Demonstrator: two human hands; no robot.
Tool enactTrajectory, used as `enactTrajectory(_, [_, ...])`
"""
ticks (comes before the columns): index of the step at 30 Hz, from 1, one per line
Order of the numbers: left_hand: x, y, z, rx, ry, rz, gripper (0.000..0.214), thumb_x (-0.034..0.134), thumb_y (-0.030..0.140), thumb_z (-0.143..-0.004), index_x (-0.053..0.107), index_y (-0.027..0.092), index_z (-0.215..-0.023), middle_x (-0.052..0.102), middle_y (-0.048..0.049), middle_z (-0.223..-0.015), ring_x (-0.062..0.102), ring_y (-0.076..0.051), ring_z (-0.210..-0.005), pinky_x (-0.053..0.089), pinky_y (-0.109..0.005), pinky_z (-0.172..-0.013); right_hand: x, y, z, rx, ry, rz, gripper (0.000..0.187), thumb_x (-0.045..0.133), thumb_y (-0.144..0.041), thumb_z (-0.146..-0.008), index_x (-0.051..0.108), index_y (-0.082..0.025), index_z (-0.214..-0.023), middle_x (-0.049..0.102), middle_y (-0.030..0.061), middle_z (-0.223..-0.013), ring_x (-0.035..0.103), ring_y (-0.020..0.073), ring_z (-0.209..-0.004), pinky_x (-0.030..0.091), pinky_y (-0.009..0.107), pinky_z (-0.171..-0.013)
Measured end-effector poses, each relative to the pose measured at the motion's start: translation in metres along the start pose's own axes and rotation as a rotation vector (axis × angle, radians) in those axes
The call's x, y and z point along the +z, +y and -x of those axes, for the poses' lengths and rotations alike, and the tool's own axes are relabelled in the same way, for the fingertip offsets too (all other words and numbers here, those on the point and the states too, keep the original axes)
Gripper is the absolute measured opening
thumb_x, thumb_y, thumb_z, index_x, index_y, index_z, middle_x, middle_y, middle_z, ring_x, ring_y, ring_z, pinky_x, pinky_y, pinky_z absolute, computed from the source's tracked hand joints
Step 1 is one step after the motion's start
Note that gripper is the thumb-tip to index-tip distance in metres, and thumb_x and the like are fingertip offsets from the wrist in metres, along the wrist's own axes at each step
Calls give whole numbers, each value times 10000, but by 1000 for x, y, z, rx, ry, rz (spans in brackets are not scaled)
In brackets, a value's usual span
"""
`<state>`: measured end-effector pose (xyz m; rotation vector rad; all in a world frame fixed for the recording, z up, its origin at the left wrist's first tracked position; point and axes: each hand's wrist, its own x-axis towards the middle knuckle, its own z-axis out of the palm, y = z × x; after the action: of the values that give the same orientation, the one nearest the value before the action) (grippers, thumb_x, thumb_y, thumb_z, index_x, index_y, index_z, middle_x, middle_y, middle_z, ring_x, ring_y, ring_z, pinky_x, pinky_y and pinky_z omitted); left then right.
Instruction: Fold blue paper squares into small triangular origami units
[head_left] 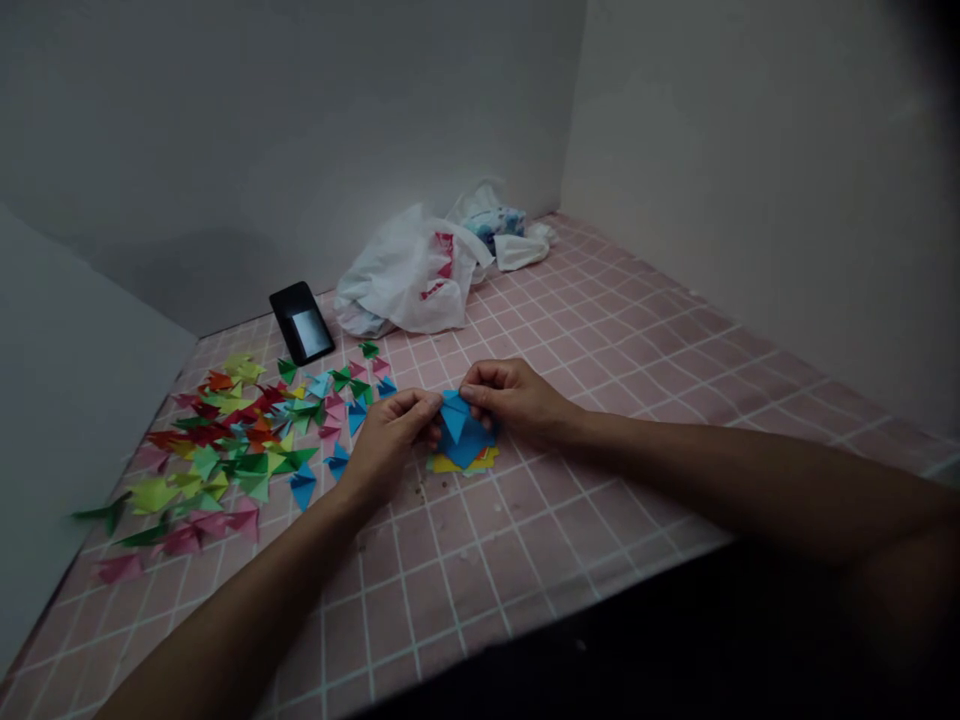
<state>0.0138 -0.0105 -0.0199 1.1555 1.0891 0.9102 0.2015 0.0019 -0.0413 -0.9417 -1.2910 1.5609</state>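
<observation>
I noted the left hand [386,450] and right hand [517,400], fingers clamped on a folded blue paper triangle [466,430], beside scattered multicoloured paper triangles [232,450] on the pink-gridded surface [480,620].

The left hand [386,447] and right hand [516,400] curl inward, almost touching each other.

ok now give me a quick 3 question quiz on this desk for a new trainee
1. What colour is the folded paper between the left hand and right hand?
2. True or false: the paper triangles lie on a pink grid mat.
3. What shows under the folded paper: a) yellow paper, b) a black phone, c) a white plastic bag?

Key: 1 blue; 2 true; 3 a
</observation>
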Motion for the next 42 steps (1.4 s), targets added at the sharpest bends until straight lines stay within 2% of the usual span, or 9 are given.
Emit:
enactTrajectory(8, [-2, -1, -2, 0, 15, -52, 279, 789, 404, -730, 668, 154, -703, 581, 20, -589, 496, -84, -525, 380, -200, -515, 0, 0, 0, -15, 2, -11, 197, 701, -315, -805, 590, -183, -711, 581, -49, -580, 514, 68, -469, 418, 200, -469])
enactTrajectory(13, [1, 1, 0, 121, 96, -145, 259, 759, 371, -730, 644, 155, -642, 567, 21, -553, 480, -88, -513, 373, -214, -520, 2, 1, 1, 14, -27, -59, 241, 730, -369, -802, 590, -182, -745, 604, -43, -607, 535, 69, -489, 430, 200, -483])
enactTrajectory(16, [3, 0, 0, 144, 124, -169, 263, 748, 369, -730, 626, 161, -625, 556, 26, -535, 469, -90, -500, 365, -220, -511, 3, 1, 1, 40, -65, -73, 258, 765, -382, -774, 610, -175, -785, 595, -49, -587, 521, 69, -484, 422, 197, -478])
enactTrajectory(24, [2, -1, 1, 152, 81, -183, 226, 719, 367, -776, 672, 160, -699, 593, 11, -611, 515, -106, -573, 409, -226, -570, 4, 3, 5, 19, -68, -51, 252, 746, -379, -788, 610, -175, -728, 585, -43, -576, 511, 73, -498, 403, 201, -486])
enactTrajectory(29, [3, 1, 2, 203, 111, -248, 205, 722, 331, -751, 652, 166, -651, 562, 25, -568, 473, -98, -531, 376, -223, -529, 3, 4, 4, -22, -102, 17, 260, 753, -412, -782, 644, -177, -800, 585, -44, -618, 518, 84, -531, 420, 217, -515])
enactTrajectory(33, [4, 1, 4, 235, 70, -297, 183, 718, 324, -761, 661, 175, -671, 565, 26, -576, 465, -95, -518, 369, -223, -512, 3, 2, 6, -34, -111, 59, 272, 741, -401, -789, 611, -176, -711, 571, -42, -579, 511, 87, -527, 422, 221, -519])
enactTrajectory(36, [4, 3, 4, 234, 88, -294, 196, 714, 326, -749, 640, 178, -645, 548, 30, -551, 458, -95, -498, 359, -226, -494, 2, -1, 6, -4, -133, 40, 238, 711, -385, -803, 629, -174, -730, 594, -32, -566, 544, 97, -522, 455, 229, -526])
enactTrajectory(42, [5, 5, 2, 221, 124, -264, 212, 704, 318, -738, 609, 175, -614, 529, 34, -539, 434, -84, -482, 333, -221, -477, 1, 0, 3, 15, -59, -39, 252, 753, -360, -772, 595, -179, -698, 630, -31, -608, 563, 85, -494, 469, 223, -501])
